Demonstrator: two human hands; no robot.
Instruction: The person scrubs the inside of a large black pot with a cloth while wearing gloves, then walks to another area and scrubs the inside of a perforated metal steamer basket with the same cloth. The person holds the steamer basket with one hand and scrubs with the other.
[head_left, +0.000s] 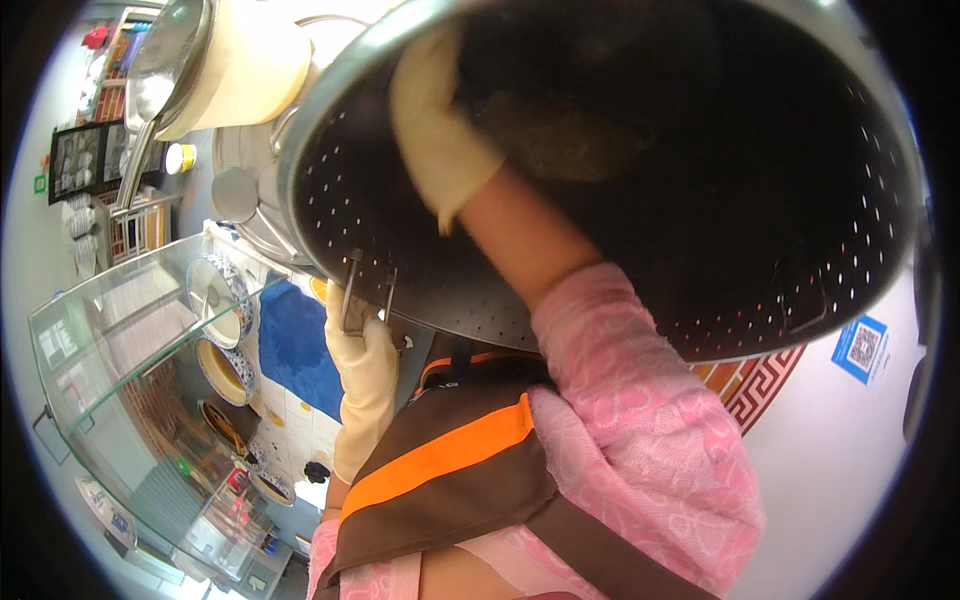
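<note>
A large round perforated metal basket (465, 322) is tilted with its dark mouth towards me. My right hand (431, 112), in a cream rubber glove, reaches inside near the upper-left wall. Blur and shadow hide its fingertips, so I cannot tell whether it holds anything. At the lower-left rim, my left hand (364, 337), gloved alike, grips the basket by a wire handle (350, 292). Some of its fingers are hidden behind the handle and rim. Deep in the basket shows a dim brownish patch (570, 142), too dark to identify.
Left of the basket are a metal pot (244, 146), a ladle (235, 193) and a long-handled pan (161, 67). A glass guard (150, 330) stands by blue-and-white bowls (225, 371) and a blue cloth (296, 345). A blue printed-code sign (861, 349) is at right.
</note>
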